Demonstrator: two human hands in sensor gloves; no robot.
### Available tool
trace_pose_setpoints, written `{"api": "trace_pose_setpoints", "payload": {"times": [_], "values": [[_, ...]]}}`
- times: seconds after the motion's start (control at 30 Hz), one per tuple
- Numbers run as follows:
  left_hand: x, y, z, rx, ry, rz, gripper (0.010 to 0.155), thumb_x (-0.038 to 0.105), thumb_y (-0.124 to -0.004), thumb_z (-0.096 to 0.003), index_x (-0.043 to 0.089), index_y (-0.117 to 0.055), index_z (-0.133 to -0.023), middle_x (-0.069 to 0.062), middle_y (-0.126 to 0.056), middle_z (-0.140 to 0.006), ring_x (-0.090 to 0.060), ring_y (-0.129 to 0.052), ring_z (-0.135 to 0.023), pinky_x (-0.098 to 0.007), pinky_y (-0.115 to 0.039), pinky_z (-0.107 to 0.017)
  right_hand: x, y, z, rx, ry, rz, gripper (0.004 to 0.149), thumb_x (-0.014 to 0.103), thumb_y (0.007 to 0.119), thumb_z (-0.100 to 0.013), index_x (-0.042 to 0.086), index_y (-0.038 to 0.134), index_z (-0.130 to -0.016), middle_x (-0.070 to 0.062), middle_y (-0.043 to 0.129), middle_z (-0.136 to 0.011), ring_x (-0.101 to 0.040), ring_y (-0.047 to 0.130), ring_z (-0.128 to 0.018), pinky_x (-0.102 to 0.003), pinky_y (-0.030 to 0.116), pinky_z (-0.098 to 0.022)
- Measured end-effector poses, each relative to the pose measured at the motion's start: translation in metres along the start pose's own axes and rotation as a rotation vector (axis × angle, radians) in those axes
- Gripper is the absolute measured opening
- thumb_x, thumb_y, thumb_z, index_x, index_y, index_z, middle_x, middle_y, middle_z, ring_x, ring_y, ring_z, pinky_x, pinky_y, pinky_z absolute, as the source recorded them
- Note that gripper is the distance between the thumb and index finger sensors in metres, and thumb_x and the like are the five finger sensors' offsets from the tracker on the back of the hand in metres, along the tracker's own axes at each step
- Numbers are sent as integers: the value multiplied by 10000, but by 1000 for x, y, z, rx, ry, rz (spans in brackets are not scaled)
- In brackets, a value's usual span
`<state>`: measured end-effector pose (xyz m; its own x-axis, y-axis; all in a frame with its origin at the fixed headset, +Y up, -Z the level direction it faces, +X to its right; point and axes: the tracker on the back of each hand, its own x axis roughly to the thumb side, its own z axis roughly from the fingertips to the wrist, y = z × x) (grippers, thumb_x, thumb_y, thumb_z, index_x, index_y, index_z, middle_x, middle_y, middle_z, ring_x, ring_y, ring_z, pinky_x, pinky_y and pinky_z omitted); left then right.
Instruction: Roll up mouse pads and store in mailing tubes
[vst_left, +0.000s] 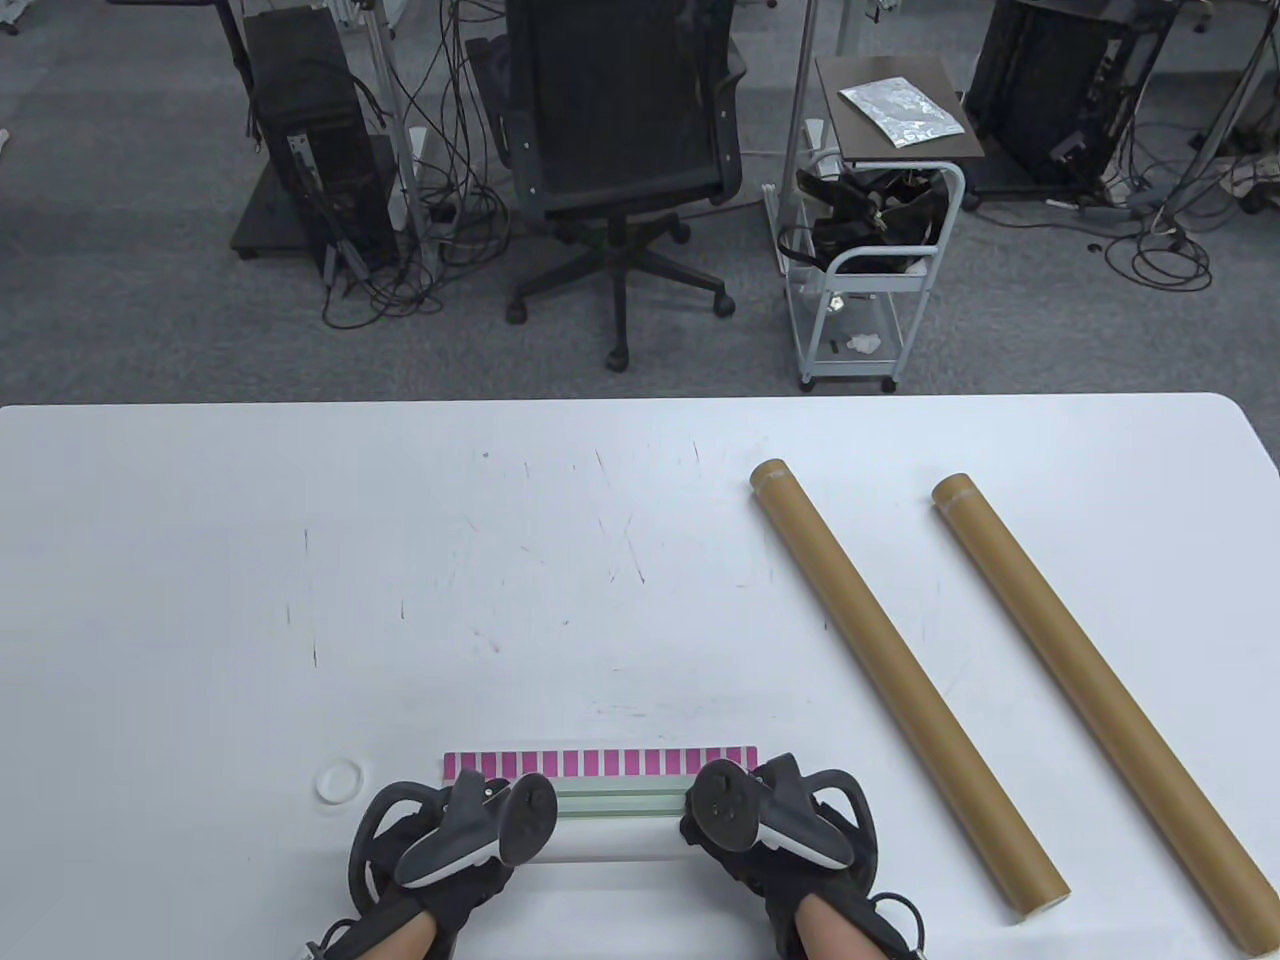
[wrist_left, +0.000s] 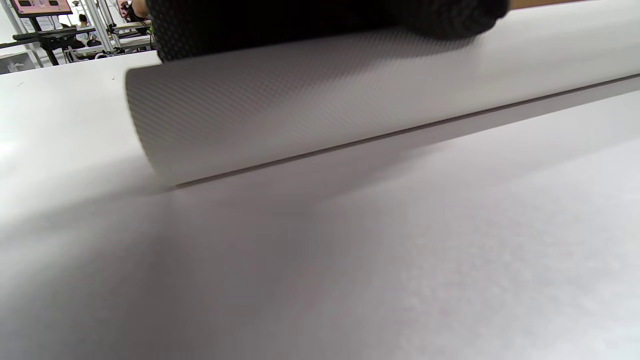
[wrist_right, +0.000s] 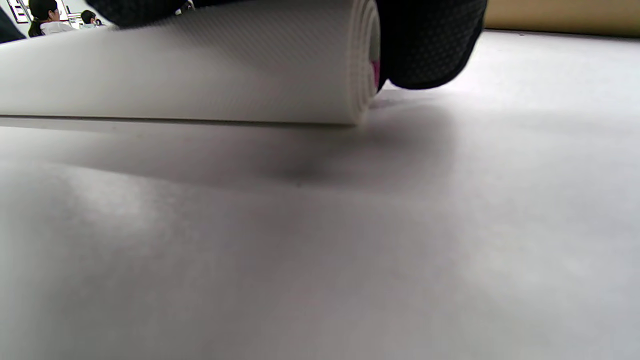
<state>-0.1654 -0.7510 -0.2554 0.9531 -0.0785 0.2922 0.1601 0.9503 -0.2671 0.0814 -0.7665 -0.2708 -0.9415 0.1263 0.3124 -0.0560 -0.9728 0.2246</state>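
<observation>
1. Mouse pad (vst_left: 600, 790) lay mostly rolled at the desk's (vst_left: 200, 600) near edge.
2. Left hand (vst_left: 440, 860) and right hand (vst_left: 770, 840) each had a grip curled over a roll end.
3. Two mailing tubes (vst_left: 900, 680) lay well apart to the right.

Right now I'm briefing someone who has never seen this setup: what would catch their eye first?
Probably the mouse pad at the table's near edge, mostly rolled, with a pink-striped strip showing flat beyond the roll. The left hand and right hand press on its two ends. To the right lie two brown mailing tubes, side by side and apart.
</observation>
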Motion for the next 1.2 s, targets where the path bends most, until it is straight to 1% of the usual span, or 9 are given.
{"api": "trace_pose_setpoints", "payload": {"times": [0.17,0.23,0.37,0.57,0.63,0.7,1.03,1.13,1.2], "values": [[0,-2,-1,-5,5,-10,511,419,-647,-407,379,-719,-911,95,-844,-913,-163,-894,-845,-359,-790,-666,1,-1,2,-25,-9,3,528,462,594,-459,248,745,-918,-21,797,-866,-267,824,-708,-466,716,-612],[-1,-3,-2,3,2,-4,503,417,-625,-413,387,-715,-908,96,-835,-919,-162,-883,-850,-359,-781,-676,4,-5,5,-100,-34,0,527,463,658,-440,267,734,-922,-3,796,-879,-254,827,-726,-456,720,-619],[-1,-6,-4,11,12,-14,503,412,-582,-424,380,-702,-911,93,-808,-940,-174,-860,-859,-357,-767,-689,9,-7,6,-103,-58,5,498,411,731,-426,279,742,-906,8,801,-878,-251,828,-736,-458,721,-622],[3,-6,-1,75,34,-92,515,423,-564,-435,400,-654,-942,82,-740,-1009,-181,-846,-891,-364,-764,-693,7,-2,2,-79,-20,-5,477,389,670,-454,295,717,-919,23,781,-898,-246,810,-760,-466,697,-644],[3,-6,-1,100,40,-110,500,431,-565,-435,412,-675,-923,98,-756,-991,-163,-854,-883,-355,-768,-692,6,0,1,-73,-1,-18,473,380,626,-473,291,703,-930,20,771,-910,-253,797,-775,-476,677,-657],[0,-6,-3,69,44,-63,494,432,-557,-435,398,-693,-909,95,-811,-940,-157,-878,-851,-353,-777,-680,3,1,0,-48,8,-42,479,384,605,-478,290,689,-941,19,763,-923,-256,781,-789,-485,663,-666],[1,-3,0,18,7,-29,493,418,-606,-419,356,-769,-880,67,-874,-889,-181,-921,-802,-369,-808,-641,0,-1,0,39,-19,-111,475,388,647,-475,260,734,-925,-5,794,-890,-270,802,-744,-492,686,-641],[1,-3,0,13,13,-25,492,418,-601,-418,359,-766,-878,71,-869,-889,-177,-916,-804,-368,-806,-643,3,-2,2,17,-34,-96,479,380,652,-478,243,736,-929,-27,795,-892,-286,801,-743,-501,684,-636],[1,-3,0,14,14,-23,492,420,-597,-419,363,-762,-879,75,-864,-891,-175,-913,-805,-368,-803,-647,9,-5,6,-45,-65,-27,498,408,672,-463,249,742,-930,-23,802,-899,-285,812,-751,-497,693,-635]]}}
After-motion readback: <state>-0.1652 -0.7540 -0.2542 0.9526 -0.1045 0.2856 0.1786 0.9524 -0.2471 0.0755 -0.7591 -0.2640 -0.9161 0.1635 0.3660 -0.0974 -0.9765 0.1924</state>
